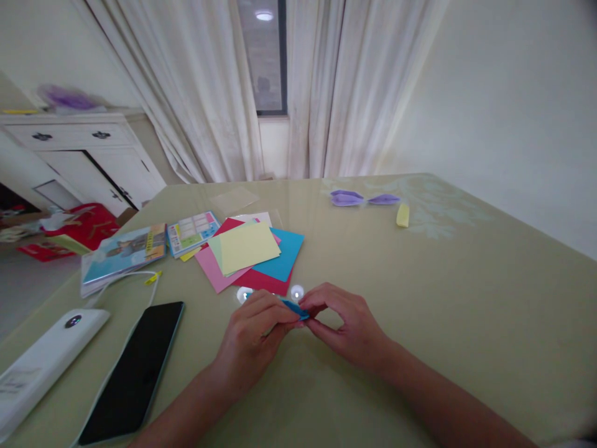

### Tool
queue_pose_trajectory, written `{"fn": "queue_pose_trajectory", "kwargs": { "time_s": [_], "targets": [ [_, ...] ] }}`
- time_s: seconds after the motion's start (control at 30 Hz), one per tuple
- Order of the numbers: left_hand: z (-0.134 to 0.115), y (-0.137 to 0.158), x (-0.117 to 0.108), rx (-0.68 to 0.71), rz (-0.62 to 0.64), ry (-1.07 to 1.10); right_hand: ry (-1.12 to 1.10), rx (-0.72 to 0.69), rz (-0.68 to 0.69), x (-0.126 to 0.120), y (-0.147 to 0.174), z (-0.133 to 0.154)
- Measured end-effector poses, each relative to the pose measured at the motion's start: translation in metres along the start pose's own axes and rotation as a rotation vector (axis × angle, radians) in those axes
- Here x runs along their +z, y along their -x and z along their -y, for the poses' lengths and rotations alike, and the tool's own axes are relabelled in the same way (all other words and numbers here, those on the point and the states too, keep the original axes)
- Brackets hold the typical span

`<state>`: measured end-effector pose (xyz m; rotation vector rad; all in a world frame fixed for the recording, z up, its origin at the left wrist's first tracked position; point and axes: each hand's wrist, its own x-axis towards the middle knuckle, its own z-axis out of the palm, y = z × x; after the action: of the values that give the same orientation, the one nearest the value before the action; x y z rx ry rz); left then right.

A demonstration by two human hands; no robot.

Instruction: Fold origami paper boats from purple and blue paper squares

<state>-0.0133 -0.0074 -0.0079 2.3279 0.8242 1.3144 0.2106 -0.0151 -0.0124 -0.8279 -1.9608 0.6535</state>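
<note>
Between my two hands is a small piece of folded blue paper [295, 308], raised slightly over the near middle of the table. My left hand [256, 336] grips it from the left, its fingers covering much of the paper. On the other side, my right hand [347, 323] pinches the paper's right end between thumb and fingertips. Just beyond my hands lies a fanned stack of coloured paper, with a pale yellow sheet [249, 247] on top, a blue sheet [284, 258], a red sheet [273, 283] and a pink sheet [219, 277].
A black phone [135, 373] and a white power bank [51, 364] with a cable lie at left. Behind them are a booklet [125, 249] and a printed card [193, 231]. Folded purple paper [347, 198] and a folded yellow piece [402, 216] sit at the far right.
</note>
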Motion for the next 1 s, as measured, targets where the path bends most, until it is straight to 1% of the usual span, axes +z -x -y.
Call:
{"fn": "queue_pose_trajectory", "kwargs": {
  "time_s": [0.1,0.17,0.33,0.4,0.57,0.77,0.9,1.0],
  "targets": [
    [0.002,0.000,-0.001,-0.023,-0.010,0.011,-0.028,-0.004,-0.010,-0.001,-0.001,0.002],
    [0.005,0.000,-0.003,-0.045,0.012,0.028,-0.035,-0.007,-0.016,-0.002,-0.002,0.003],
    [0.010,-0.002,-0.008,-0.066,0.163,0.126,-0.042,-0.017,-0.045,-0.002,-0.003,0.001],
    [0.011,-0.001,-0.009,-0.088,0.191,0.158,-0.050,-0.009,-0.060,-0.002,-0.003,0.000],
    [0.013,0.001,-0.008,-0.186,0.114,0.142,-0.050,0.012,-0.070,-0.001,-0.002,0.000],
    [0.011,0.001,-0.005,-0.144,0.113,0.197,-0.045,0.026,-0.106,-0.002,-0.002,0.003],
    [0.012,0.003,-0.001,-0.174,0.042,0.136,-0.073,0.062,-0.100,-0.001,-0.003,0.004],
    [0.013,0.003,-0.001,-0.147,0.020,0.107,-0.089,0.071,-0.116,0.000,-0.003,0.004]
  ]
}}
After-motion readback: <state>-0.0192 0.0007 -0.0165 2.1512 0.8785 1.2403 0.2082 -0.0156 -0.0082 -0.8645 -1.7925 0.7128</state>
